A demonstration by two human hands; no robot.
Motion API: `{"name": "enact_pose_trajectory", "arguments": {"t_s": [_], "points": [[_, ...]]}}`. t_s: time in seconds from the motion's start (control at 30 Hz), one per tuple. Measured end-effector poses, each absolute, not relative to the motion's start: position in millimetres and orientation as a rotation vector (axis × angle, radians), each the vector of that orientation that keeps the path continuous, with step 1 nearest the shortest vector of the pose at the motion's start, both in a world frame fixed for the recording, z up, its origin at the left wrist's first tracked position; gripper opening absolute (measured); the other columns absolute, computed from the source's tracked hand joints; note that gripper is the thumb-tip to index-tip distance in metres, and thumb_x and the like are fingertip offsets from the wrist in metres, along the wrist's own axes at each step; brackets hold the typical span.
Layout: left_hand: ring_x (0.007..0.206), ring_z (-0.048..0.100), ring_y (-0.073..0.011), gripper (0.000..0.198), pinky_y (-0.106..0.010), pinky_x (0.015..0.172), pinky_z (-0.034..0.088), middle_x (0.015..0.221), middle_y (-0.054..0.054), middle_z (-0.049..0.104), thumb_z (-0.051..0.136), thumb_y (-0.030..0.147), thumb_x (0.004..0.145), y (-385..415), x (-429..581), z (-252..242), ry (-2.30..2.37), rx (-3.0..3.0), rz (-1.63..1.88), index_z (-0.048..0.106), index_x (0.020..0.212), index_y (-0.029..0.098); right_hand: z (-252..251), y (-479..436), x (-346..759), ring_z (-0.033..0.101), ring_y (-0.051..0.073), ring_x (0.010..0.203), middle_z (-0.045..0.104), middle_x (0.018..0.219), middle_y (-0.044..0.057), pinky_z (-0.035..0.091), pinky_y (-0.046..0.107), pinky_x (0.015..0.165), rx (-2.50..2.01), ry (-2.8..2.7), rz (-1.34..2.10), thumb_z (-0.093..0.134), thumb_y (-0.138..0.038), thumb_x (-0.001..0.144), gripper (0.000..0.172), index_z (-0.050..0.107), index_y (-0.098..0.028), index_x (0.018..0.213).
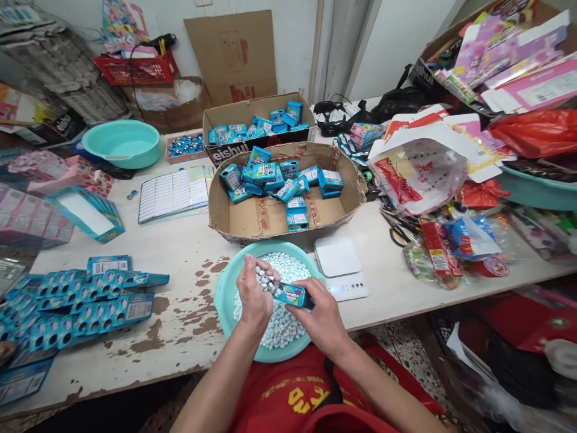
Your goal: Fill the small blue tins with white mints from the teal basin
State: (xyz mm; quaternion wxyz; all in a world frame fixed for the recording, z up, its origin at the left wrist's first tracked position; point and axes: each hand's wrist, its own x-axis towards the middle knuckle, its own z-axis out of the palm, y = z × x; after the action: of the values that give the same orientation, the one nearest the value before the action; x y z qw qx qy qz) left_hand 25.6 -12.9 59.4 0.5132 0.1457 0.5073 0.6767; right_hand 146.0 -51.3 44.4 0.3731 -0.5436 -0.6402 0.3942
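- As we lean over the table edge, our right hand [321, 319] is closed around the lower end of a small blue box [291, 294]. The box lies tilted just above the teal basin [222, 288], with its open mouth turned toward our left hand [253, 294].
- Our left hand is cupped and half closed at that mouth, fingertips bunched together. A few white candies [282, 331] seem to sit under them, though we cannot tell how many.
- Beneath both hands the basin is well heaped with candies, so we judge that plenty of filling is left.
- To our left on the table [180, 246], a large spread of flat blue box blanks [90, 300] lies unfolded, which also looks like work to come.
- Just beyond the basin sits a white scale [340, 264] with nothing on it.
- Farther back, the cardboard tray [265, 219] holds a loose pile of closed blue boxes [279, 177] in its far half, while its near half is bare. We take these boxes as done.
- Behind it a second carton [252, 111] holds more of them.
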Motion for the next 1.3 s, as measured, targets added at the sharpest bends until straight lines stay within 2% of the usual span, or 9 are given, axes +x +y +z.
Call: {"name": "enact_pose_trajectory", "arguments": {"t_s": [0.37,0.6,0.73,0.9,1.03,1.13,1.2,1.27,1.3], "points": [[0.046,0.050,-0.0077,0.039,-0.019,0.044,0.038,0.054,0.004,0.048,0.065,0.048,0.074,-8,32,46,1.285,0.352,1.632,0.048,0.060,0.016,35,-51,145,0.059,0.022,0.088,0.061,0.089,0.003,0.046,0.032,0.076,-1.406,-1.637,0.999,0.063,-0.011,0.070,0.026,0.060,-0.021,0.094],[0.035,0.039,-0.0042,0.043,-0.017,0.032,0.023,0.052,0.006,0.045,0.069,0.051,0.070,-7,23,56,1.213,0.330,1.539,0.045,0.060,0.016,41,-52,143,0.058,0.021,0.086,0.059,0.088,0.002,0.045,0.032,0.075,-1.421,-1.548,1.060,0.065,-0.011,0.068,0.025,0.059,-0.022,0.090],[0.035,0.038,-0.0036,0.048,-0.017,0.033,0.025,0.051,0.006,0.043,0.069,0.056,0.067,-7,17,63,1.123,0.297,1.510,0.044,0.060,0.016,35,-51,149,0.058,0.021,0.091,0.060,0.093,0.003,0.045,0.033,0.080,-1.359,-1.450,1.116,0.070,-0.018,0.069,0.027,0.061,-0.022,0.094],[0.037,0.038,-0.0037,0.048,-0.017,0.033,0.024,0.053,0.006,0.043,0.070,0.056,0.066,-4,19,53,1.218,0.260,1.469,0.044,0.061,0.017,14,-43,151,0.060,0.023,0.090,0.062,0.091,0.003,0.046,0.037,0.082,-1.384,-1.353,1.199,0.074,-0.021,0.064,0.026,0.065,-0.022,0.089],[0.038,0.037,-0.0046,0.046,-0.018,0.035,0.024,0.055,0.005,0.043,0.061,0.060,0.072,0,9,39,1.280,0.331,1.498,0.043,0.063,0.018,4,-39,152,0.059,0.023,0.093,0.062,0.095,0.004,0.046,0.036,0.084,-1.331,-1.314,1.221,0.074,-0.023,0.065,0.029,0.064,-0.023,0.092],[0.051,0.050,-0.0116,0.041,-0.023,0.046,0.038,0.061,0.001,0.053,0.057,0.059,0.074,-5,-11,15,1.549,0.593,1.301,0.050,0.065,0.019,5,-37,154,0.060,0.022,0.090,0.062,0.092,0.003,0.047,0.035,0.082,-1.322,-1.315,1.239,0.074,-0.023,0.064,0.029,0.063,-0.022,0.090],[0.074,0.060,-0.0210,0.033,-0.032,0.068,0.048,0.075,-0.004,0.063,0.066,0.052,0.067,-11,-26,0,1.744,0.909,1.010,0.059,0.069,0.020,9,-37,159,0.060,0.022,0.088,0.062,0.091,0.002,0.048,0.033,0.080,-1.297,-1.330,1.293,0.074,-0.022,0.064,0.028,0.063,-0.022,0.090],[0.093,0.059,-0.0276,0.026,-0.040,0.087,0.044,0.089,-0.006,0.066,0.070,0.044,0.064,-12,-35,-7,1.850,1.183,0.842,0.065,0.076,0.022,15,-36,171,0.061,0.021,0.087,0.062,0.092,0.002,0.049,0.032,0.078,-1.279,-1.297,1.357,0.074,-0.023,0.065,0.029,0.062,-0.021,0.092],[0.096,0.058,-0.0284,0.023,-0.041,0.091,0.041,0.091,-0.006,0.067,0.068,0.041,0.065,-9,-36,-6,1.872,1.273,0.850,0.066,0.079,0.023,18,-35,181,0.061,0.021,0.085,0.062,0.091,0.002,0.049,0.032,0.076,-1.293,-1.248,1.365,0.074,-0.024,0.065,0.030,0.062,-0.021,0.092]]}}
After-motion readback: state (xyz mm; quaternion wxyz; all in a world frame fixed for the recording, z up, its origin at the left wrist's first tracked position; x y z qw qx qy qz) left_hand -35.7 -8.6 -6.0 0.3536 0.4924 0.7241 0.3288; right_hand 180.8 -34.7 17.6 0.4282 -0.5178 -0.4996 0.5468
